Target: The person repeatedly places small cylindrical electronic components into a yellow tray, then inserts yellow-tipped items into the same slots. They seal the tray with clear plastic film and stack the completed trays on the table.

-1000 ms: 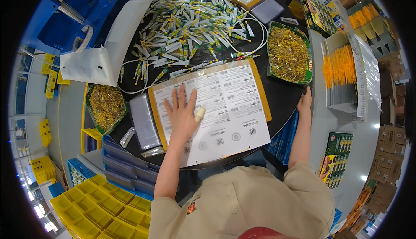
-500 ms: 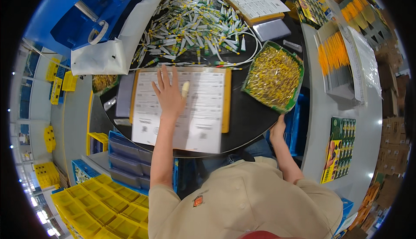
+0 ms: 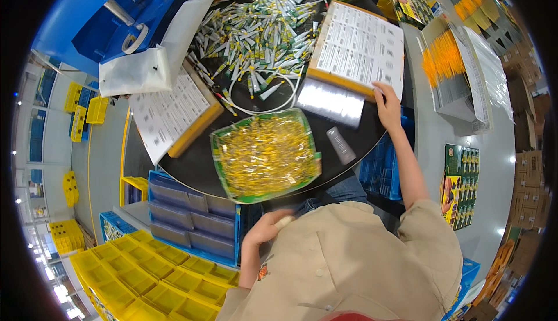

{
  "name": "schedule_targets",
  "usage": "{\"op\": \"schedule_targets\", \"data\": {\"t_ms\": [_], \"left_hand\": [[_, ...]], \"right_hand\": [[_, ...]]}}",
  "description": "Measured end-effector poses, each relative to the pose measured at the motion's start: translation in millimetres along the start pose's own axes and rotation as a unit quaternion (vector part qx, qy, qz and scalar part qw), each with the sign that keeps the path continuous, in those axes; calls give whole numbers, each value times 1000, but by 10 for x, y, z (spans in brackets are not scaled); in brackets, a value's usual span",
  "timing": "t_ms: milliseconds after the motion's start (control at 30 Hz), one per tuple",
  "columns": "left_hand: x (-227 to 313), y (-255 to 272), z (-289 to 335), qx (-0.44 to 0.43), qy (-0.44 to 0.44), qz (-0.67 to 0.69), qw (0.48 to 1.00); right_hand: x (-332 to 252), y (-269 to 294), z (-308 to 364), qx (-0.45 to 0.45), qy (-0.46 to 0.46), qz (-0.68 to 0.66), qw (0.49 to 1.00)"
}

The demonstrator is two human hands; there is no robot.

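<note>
At the right of the round black table point(image 3: 195, 168), my right hand point(image 3: 388, 107) has its fingers closed on the near right corner of a wooden board covered with printed sheets point(image 3: 361, 45). My left hand point(image 3: 268, 228) hangs in front of my body, just off the near table edge. It appears empty, its fingers loosely extended and partly blurred, with a pale cover on one digit. Between the hands lies a green-rimmed tray point(image 3: 235, 198) full of small yellow pieces point(image 3: 264, 155) under clear film. Behind it spreads a heap of small white-and-green tubes point(image 3: 261, 36) with yellow tips.
A second sheet-covered board point(image 3: 171, 114) overhangs the table's left edge. Grey flat packs point(image 3: 331, 101) and a small grey strip point(image 3: 340, 145) lie at right. White tubing point(image 3: 293, 91) loops round the heap. Yellow bins point(image 3: 151, 274) and a blue crate point(image 3: 195, 219) stand at lower left.
The tabletop has turned clockwise: the tray came from the right to the front, the front board swung left. My left hand left the sheets and drew back; my right moved up to the other board.
</note>
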State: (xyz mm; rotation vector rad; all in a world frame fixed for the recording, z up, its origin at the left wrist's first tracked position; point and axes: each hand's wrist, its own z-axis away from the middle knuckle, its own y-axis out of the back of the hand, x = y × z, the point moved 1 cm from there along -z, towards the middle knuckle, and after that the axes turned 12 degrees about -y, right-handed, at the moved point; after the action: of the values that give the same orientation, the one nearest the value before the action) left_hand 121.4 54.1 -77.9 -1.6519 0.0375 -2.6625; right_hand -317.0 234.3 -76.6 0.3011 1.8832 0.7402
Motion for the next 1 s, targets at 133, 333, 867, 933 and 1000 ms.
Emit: {"op": "schedule_targets", "data": {"t_ms": [133, 333, 867, 933, 1000], "left_hand": [[-591, -316, -27, 303, 2, 332, 893], [-1286, 724, -233, 638, -167, 365, 657], [-1028, 2716, 980, 584, 128, -335, 729], [-601, 2113, 952, 504, 118, -304, 800], [-251, 1311, 525, 422, 15, 11, 907]], "right_hand": [[173, -363, -385, -46, 45, 160, 985], [-227, -510, -161, -163, 191, 197, 948], [-1154, -966, 390, -235, 195, 119, 945], [-1265, -1147, 363, -246, 164, 102, 950], [-1557, -1479, 455, -293, 257, 37, 920]]}}
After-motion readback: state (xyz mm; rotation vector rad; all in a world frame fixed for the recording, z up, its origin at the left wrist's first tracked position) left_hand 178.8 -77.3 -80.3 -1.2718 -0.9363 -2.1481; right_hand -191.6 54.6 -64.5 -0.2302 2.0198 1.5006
